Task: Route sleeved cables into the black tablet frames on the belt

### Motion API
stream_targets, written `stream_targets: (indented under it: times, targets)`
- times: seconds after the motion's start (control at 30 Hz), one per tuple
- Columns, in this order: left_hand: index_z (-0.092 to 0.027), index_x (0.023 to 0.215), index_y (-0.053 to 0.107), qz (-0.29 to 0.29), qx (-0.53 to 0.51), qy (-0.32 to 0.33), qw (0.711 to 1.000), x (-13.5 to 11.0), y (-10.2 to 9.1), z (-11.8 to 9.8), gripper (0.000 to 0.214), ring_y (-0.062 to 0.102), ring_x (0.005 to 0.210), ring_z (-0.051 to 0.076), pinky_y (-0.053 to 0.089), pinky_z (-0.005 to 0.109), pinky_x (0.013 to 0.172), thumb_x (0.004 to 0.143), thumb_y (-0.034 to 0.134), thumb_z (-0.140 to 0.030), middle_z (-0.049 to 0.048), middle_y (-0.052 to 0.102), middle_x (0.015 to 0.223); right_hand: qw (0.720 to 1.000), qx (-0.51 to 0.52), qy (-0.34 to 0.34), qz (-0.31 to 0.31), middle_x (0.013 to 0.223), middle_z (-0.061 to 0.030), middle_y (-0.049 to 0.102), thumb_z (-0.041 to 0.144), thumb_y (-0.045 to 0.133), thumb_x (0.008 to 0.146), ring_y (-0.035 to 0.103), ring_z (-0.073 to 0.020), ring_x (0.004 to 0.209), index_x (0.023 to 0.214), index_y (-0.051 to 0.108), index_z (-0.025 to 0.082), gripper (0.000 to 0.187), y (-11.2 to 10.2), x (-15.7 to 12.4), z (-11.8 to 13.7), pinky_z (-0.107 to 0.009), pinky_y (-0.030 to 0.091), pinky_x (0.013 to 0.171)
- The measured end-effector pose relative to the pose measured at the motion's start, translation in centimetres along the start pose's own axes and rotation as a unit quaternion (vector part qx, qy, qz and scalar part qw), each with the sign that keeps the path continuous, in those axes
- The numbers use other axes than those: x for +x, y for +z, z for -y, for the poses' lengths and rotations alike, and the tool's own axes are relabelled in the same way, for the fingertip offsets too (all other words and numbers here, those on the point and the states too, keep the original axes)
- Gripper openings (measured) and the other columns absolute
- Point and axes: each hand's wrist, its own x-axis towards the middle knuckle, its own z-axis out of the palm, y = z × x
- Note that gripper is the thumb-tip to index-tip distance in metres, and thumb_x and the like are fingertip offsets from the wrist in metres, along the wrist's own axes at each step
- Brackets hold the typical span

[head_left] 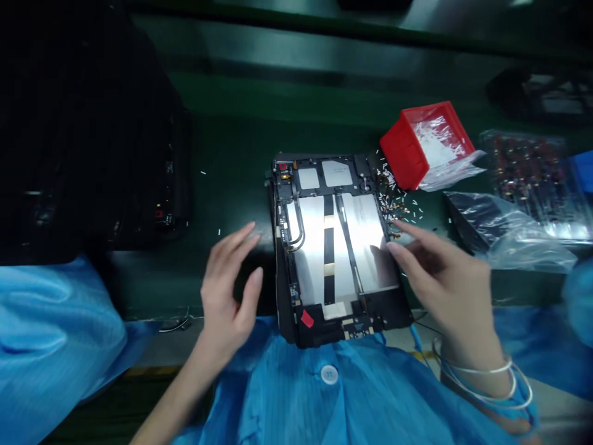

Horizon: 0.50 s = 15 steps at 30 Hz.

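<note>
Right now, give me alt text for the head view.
An opened tablet lies on a green work surface between two bare hands: the left hand open beside it, the right hand touching its right edge. A tipped red bin lies behind.

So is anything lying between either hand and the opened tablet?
Nothing visible. The left hand hovers beside the opened tablet over bare green belt; the right hand already has fingertips at its right edge.

red bin [407,151] and bags [504,232] crowd right
</note>
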Motion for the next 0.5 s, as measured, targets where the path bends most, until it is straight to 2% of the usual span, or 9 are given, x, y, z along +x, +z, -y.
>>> stream_targets:
  times: [0.13,0.2,0.27,0.33,0.37,0.4,0.43,0.5]
  targets:
    - [-0.027,0.142,0.039,0.08,-0.018,-0.066,0.994,-2.8,0.8,-2.2,0.05,0.032,0.139,0.029,0.033,0.054,0.11,0.095,0.044,-0.042,0.0084,0.035,0.151,0.996,-0.017,0.009,0.093,0.052,0.0009,0.056,0.055,0.052,0.085,0.048,-0.0125,0.045,0.108,0.07,0.015,0.05,0.3,-1.5,0.2,-0.026,0.035,0.044]
    - [-0.029,0.144,0.037,0.092,-0.04,-0.104,0.989,-2.8,0.3,-3.1,0.056,0.028,0.141,0.03,0.032,0.054,0.111,0.092,0.049,-0.045,0.0064,0.031,0.153,0.994,0.02,0.021,0.108,0.05,0.0027,0.052,0.055,0.05,0.086,0.045,-0.0116,0.043,0.115,0.067,0.015,0.052,0.0,-1.4,0.8,-0.026,0.034,0.044]
    - [-0.034,0.141,0.042,0.099,-0.084,-0.138,0.982,-1.8,-0.8,-3.5,0.059,0.035,0.138,0.031,0.041,0.051,0.107,0.086,0.06,-0.042,0.0029,0.035,0.151,0.99,0.089,0.031,0.104,0.049,0.0044,0.049,0.055,0.05,0.087,0.043,-0.0107,0.044,0.117,0.066,0.018,0.05,-0.3,-0.5,1.3,-0.026,0.034,0.045]
    - [-0.038,0.139,0.044,0.112,-0.178,-0.187,0.96,0.2,-1.8,-3.7,0.067,0.056,0.119,0.03,0.059,0.041,0.086,0.078,0.071,-0.036,0.0023,0.05,0.14,0.978,0.183,0.042,0.092,0.05,0.0053,0.047,0.055,0.05,0.087,0.042,-0.01,0.045,0.12,0.065,0.02,0.049,-0.7,1.0,1.6,-0.026,0.035,0.046]
    - [-0.037,0.139,0.044,0.119,-0.239,-0.213,0.94,1.6,-2.1,-3.8,0.071,0.066,0.1,0.027,0.063,0.034,0.07,0.074,0.073,-0.032,0.0031,0.06,0.128,0.967,0.235,0.046,0.087,0.052,0.0053,0.048,0.054,0.049,0.088,0.042,-0.0099,0.047,0.121,0.064,0.021,0.049,-1.0,1.8,1.5,-0.025,0.035,0.047]
    - [-0.034,0.138,0.047,0.123,-0.297,-0.237,0.917,3.1,-2.2,-3.8,0.071,0.07,0.079,0.022,0.062,0.028,0.055,0.072,0.074,-0.027,0.0033,0.067,0.113,0.954,0.285,0.049,0.078,0.054,0.0048,0.049,0.054,0.046,0.09,0.043,-0.0098,0.048,0.12,0.064,0.021,0.048,-1.2,2.7,1.3,-0.025,0.036,0.047]
    - [-0.03,0.134,0.052,0.123,-0.343,-0.258,0.895,4.7,-2.1,-3.9,0.067,0.067,0.061,0.016,0.058,0.023,0.045,0.071,0.073,-0.022,0.0027,0.07,0.098,0.941,0.328,0.049,0.064,0.056,0.004,0.051,0.052,0.043,0.092,0.044,-0.0098,0.049,0.118,0.065,0.021,0.046,-1.4,3.5,0.9,-0.026,0.036,0.048]
    - [-0.02,0.118,0.064,0.107,-0.395,-0.27,0.871,8.2,-1.1,-3.9,0.048,0.059,0.048,0.01,0.055,0.017,0.04,0.071,0.067,-0.012,0.0009,0.068,0.081,0.926,0.374,0.049,-0.002,0.06,0.0024,0.055,0.045,0.041,0.094,0.047,-0.0102,0.054,0.11,0.068,0.021,0.04,-1.7,4.4,-0.5,-0.026,0.037,0.051]
